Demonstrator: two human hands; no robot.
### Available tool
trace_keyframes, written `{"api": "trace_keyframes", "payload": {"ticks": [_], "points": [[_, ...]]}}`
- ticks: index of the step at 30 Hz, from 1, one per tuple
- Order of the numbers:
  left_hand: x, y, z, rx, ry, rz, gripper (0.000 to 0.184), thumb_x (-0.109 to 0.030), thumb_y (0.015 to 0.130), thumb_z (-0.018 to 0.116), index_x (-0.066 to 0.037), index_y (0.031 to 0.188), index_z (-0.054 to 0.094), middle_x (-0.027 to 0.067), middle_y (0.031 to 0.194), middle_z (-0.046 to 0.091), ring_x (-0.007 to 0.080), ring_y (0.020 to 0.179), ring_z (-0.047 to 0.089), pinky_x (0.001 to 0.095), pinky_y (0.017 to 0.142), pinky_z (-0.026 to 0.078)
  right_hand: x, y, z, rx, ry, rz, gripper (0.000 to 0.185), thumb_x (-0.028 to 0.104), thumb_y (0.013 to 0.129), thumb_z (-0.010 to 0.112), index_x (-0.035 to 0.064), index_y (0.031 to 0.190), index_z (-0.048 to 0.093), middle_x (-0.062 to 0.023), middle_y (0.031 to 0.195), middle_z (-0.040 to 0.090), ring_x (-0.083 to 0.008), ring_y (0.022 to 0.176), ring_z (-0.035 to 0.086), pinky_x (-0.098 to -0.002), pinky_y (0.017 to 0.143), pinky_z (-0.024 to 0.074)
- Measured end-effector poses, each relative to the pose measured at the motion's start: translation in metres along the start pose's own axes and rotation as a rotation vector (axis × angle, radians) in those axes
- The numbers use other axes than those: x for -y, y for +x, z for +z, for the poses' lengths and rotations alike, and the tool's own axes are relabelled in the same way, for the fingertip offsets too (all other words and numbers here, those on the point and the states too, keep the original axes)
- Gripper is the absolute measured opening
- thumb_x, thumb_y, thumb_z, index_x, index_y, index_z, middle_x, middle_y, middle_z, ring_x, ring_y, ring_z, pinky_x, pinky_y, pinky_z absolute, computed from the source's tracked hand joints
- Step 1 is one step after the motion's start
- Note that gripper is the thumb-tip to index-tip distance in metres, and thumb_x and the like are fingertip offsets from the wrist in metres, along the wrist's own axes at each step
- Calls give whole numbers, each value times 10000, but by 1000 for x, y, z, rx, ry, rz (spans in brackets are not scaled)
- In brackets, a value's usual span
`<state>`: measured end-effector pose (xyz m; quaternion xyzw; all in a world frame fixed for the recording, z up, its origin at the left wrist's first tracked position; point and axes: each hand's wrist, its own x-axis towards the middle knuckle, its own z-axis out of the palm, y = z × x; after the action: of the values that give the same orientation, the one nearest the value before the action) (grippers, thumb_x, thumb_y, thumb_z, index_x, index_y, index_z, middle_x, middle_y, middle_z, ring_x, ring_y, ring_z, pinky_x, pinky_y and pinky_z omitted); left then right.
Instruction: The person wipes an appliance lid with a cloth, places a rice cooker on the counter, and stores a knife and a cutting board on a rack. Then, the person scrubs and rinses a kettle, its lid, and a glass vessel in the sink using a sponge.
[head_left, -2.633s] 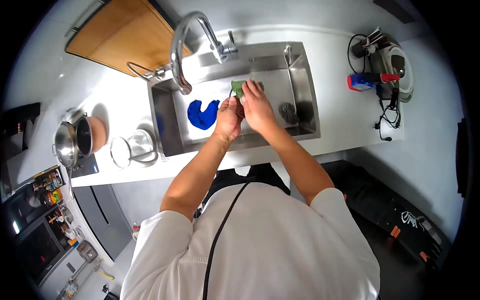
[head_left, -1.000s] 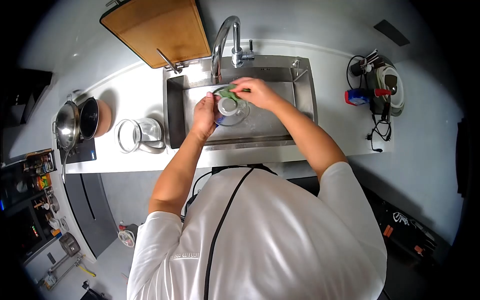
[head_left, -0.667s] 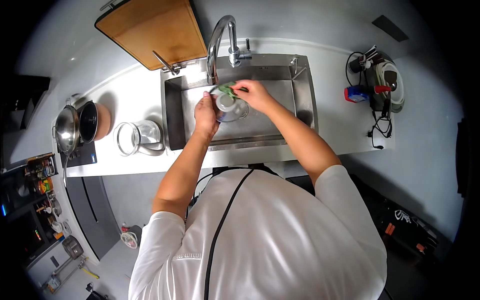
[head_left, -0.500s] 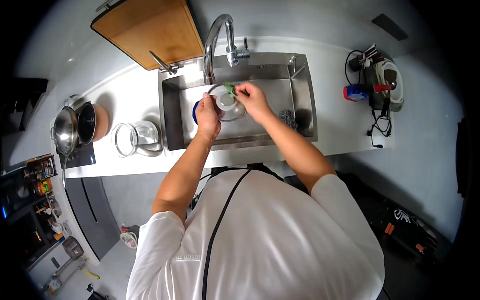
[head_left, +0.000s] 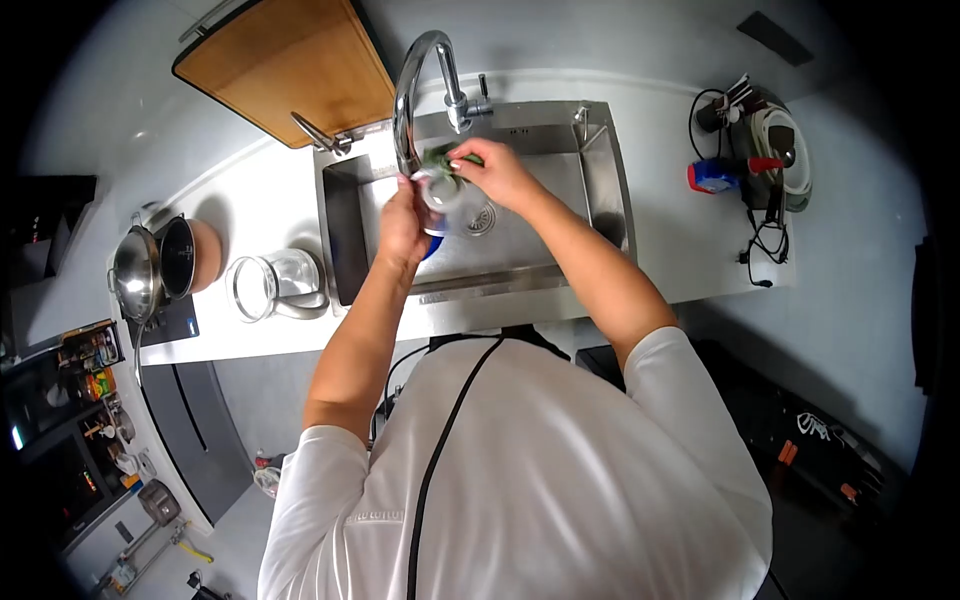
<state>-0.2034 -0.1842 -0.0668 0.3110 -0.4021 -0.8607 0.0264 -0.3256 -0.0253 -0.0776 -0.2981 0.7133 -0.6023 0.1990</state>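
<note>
Over the sink, my left hand (head_left: 402, 226) grips the edge of a clear round lid (head_left: 440, 192) with a pale round centre. The lid is tilted and smeared by motion. Pinched in the fingers of my right hand (head_left: 492, 172) is a green scouring pad (head_left: 437, 159), pressed near the lid's upper edge; part of it is hidden by the fingers. The faucet (head_left: 405, 110) has its spout just above the lid. Behind my left hand, a blue thing (head_left: 434, 246) shows in part in the steel sink (head_left: 520, 262).
Left of the sink stands a glass jug (head_left: 275, 283), beside a pot (head_left: 190, 256) and a steel pan (head_left: 135, 272). A wooden cutting board (head_left: 290, 70) leans at the back wall. To the right lie a blue and red tool (head_left: 715, 176) and cables (head_left: 765, 240).
The lid has moved left and is tilted more, under the spout. My right hand has shifted up and left with the pad. The drain shows now, and the steel wool has gone from sight.
</note>
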Motion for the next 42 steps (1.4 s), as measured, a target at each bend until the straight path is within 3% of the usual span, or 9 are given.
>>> {"api": "trace_keyframes", "payload": {"ticks": [4, 9, 13, 16, 20, 27, 38, 40, 42], "points": [[5, 7, 8, -146, -137, 118, 459, -448, 1118, 400, -53, 1061, 627, 73, 927, 722, 176, 714, 647, 308, 616, 511, 26, -50, 38, -388, -189, -79, 162, 118, 906, 729, 34, 1043, 709, -175, 1038, 741, -358, 991, 713, -403, 863, 554], [27, -1, 11, -164, -65, 71, 456, -433, 1128, 371, -54, 1075, 617, 53, 912, 698, 158, 709, 613, 302, 588, 464, -5, -24, 23, -339, -132, 130, 124, 122, 937, 688, 32, 1023, 690, -194, 1069, 729, -379, 1005, 703, -426, 847, 555], [22, 16, 24, -258, -262, 93, 448, -428, 1127, 382, -52, 1068, 619, 53, 864, 676, 156, 639, 549, 302, 576, 443, 12, -61, 59, -543, -449, -135, 114, 91, 955, 642, 31, 1051, 659, -211, 1136, 701, -421, 1046, 675, -470, 917, 541], [26, 14, 14, -190, -95, 94, 463, -429, 1131, 359, -53, 1050, 616, 55, 841, 666, 165, 621, 527, 304, 574, 435, 19, -51, 37, -376, -189, 235, 130, 93, 942, 660, 35, 1057, 648, -257, 1216, 662, -448, 1121, 646, -480, 972, 527], [20, 8, 24, -155, -136, 99, 499, -425, 1138, 305, -46, 1033, 613, 63, 826, 658, 183, 625, 534, 312, 577, 432, 3, -47, 45, -534, -305, -76, 115, 85, 931, 675, 28, 1029, 655, -333, 1384, 564, -454, 1251, 594, -458, 1019, 510], [25, 21, 4, -55, -104, 71, 473, -377, 1146, 275, -50, 1127, 616, 108, 998, 711, 224, 792, 634, 360, 720, 518, 0, -26, 31, -524, -264, 25, 99, 77, 902, 709, 68, 951, 623, -303, 1324, 591, -472, 1267, 569, -489, 995, 512], [3, 5, -3, 221, -189, -220, 489, -513, 1079, 448, -65, 1210, 592, 98, 1018, 718, 267, 921, 704, 396, 711, 556, -28, -12, -10, -188, 129, 105, 175, 91, 921, 729, -4, 1063, 693, -112, 1045, 748, -215, 937, 711, -349, 853, 555], [-9, 15, -17, 505, -239, -407, 518, -509, 1082, 440, -83, 1354, 553, 160, 1189, 718, 329, 1039, 711, 470, 856, 608, -22, -12, -18, -65, 174, 109, 166, 87, 932, 706, -24, 1055, 694, -105, 1068, 751, -188, 978, 703, -340, 870, 552], [-11, -1, 11, 299, -116, -328, 479, -446, 1115, 379, -78, 1372, 546, 168, 1200, 708, 352, 1112, 692, 522, 938, 592, -8, -7, -24, -15, 58, 45, 169, 88, 930, 706, -22, 1058, 695, -107, 1074, 753, -194, 981, 707, -339, 873, 551]]}}
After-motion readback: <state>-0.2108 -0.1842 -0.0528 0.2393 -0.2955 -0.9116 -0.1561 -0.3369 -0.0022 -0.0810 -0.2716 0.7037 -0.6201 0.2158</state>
